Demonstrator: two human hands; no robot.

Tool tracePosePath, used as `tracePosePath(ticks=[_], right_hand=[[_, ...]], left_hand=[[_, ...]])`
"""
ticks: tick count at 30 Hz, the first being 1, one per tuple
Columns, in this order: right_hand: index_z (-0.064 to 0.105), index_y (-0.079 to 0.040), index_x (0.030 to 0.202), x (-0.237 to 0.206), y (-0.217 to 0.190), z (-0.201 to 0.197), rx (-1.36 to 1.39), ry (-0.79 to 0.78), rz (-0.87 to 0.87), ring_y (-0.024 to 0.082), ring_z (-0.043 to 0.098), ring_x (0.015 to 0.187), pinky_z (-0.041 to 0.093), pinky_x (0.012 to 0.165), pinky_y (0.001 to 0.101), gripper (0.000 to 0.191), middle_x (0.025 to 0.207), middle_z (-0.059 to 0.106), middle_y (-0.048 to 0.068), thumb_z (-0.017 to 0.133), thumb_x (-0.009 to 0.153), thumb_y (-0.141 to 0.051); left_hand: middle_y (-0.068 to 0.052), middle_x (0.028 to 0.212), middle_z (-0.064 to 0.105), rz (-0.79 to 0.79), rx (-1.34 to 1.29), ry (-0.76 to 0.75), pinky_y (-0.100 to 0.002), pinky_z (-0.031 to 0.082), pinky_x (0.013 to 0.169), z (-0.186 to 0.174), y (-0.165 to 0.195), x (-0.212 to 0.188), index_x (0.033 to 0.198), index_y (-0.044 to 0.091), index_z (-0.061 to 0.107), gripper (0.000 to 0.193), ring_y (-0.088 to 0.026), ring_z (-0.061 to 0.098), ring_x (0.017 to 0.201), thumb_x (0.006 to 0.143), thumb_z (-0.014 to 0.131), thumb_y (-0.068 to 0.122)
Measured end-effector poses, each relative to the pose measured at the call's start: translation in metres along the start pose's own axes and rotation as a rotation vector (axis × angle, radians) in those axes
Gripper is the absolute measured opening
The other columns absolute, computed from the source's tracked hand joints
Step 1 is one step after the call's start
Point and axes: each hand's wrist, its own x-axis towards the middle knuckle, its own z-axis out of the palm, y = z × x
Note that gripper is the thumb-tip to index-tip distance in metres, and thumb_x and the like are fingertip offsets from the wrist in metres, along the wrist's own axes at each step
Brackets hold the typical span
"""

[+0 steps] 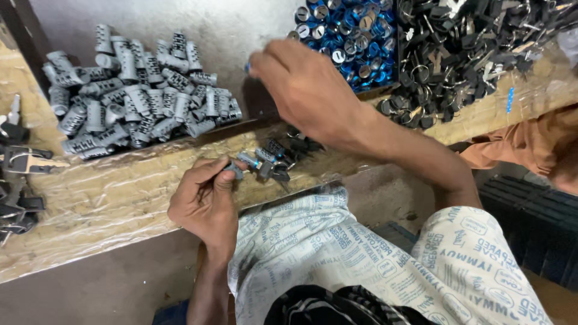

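While the tabletop [108,198], wrapped in crinkled clear plastic, carries a heap of grey lock cylinders [135,96], a pile of blue-ringed caps [349,39] and a mass of black keys [463,54], the right hand [307,90] reaches toward the blue pile; whether its grip is apart or together, I cannot tell. The left hand [205,201] pinches a small grey cylinder [235,170] at the tabletop's near edge, long axis slanting up and right.

Right hand [307,90] hid whatever its fingertips pinched, motion-blurred too; pile of keys [475,48] and blue caps [349,36] ran off top edge, left-side clips [18,162] cut off.
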Motion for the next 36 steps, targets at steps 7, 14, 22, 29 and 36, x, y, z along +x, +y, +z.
tracePosePath(ticks=[7, 14, 22, 29, 36], right_hand=[[0.063, 0.011, 0.116, -0.092, -0.08, -0.024, 0.385, 0.181, -0.02, 0.026, 0.066, 0.075, 0.052, 0.062, 0.0369, 0.027, 0.094, 0.068, 0.017, 0.077, 0.093, 0.008], [0.065, 0.014, 0.122, -0.14, -0.073, -0.004, 0.735, 0.161, -0.101, 0.02, 0.064, 0.065, 0.047, 0.053, 0.0349, 0.039, 0.081, 0.066, 0.012, 0.079, 0.086, 0.008], [0.063, 0.021, 0.114, -0.145, -0.079, 0.025, 0.403, 0.391, -0.354, 0.014, 0.055, 0.056, 0.041, 0.046, 0.0313, 0.04, 0.073, 0.055, 0.006, 0.084, 0.085, 0.004], [0.064, 0.019, 0.122, -0.114, -0.059, 0.014, 0.149, 0.284, -0.615, 0.014, 0.053, 0.062, 0.041, 0.053, 0.0282, 0.048, 0.078, 0.054, 0.002, 0.07, 0.081, -0.005], [0.071, 0.0, 0.128, -0.093, -0.031, 0.003, -0.235, -0.032, -0.56, 0.012, 0.054, 0.067, 0.043, 0.057, 0.0261, 0.041, 0.083, 0.056, -0.001, 0.066, 0.089, -0.011]], left_hand=[[-0.018, 0.093, 0.073, 0.136, 0.263, -0.154, -0.026, 0.061, 0.072, 0.027, 0.024, -0.034, 0.101, -0.009, 0.071, 0.01, -0.018, 0.072, 0.081, 0.091, 0.074, -0.009], [-0.011, 0.086, 0.073, -0.563, -0.27, -0.471, -0.027, 0.06, 0.068, 0.01, 0.008, -0.032, 0.087, -0.005, 0.066, 0.014, -0.015, 0.073, 0.076, 0.084, 0.076, -0.013], [-0.007, 0.091, 0.069, -0.703, -0.162, -0.501, -0.023, 0.052, 0.074, 0.001, 0.006, -0.052, 0.103, -0.007, 0.069, 0.021, -0.01, 0.065, 0.084, 0.094, 0.075, 0.011], [-0.011, 0.1, 0.072, -0.301, -0.216, -0.095, -0.024, 0.05, 0.075, 0.016, 0.002, -0.078, 0.103, -0.008, 0.073, 0.025, -0.013, 0.063, 0.085, 0.098, 0.073, 0.017], [-0.01, 0.099, 0.071, 0.009, 0.303, -0.071, -0.023, 0.051, 0.07, -0.013, 0.005, -0.037, 0.107, -0.006, 0.072, 0.017, -0.011, 0.063, 0.081, 0.099, 0.074, 0.01]])
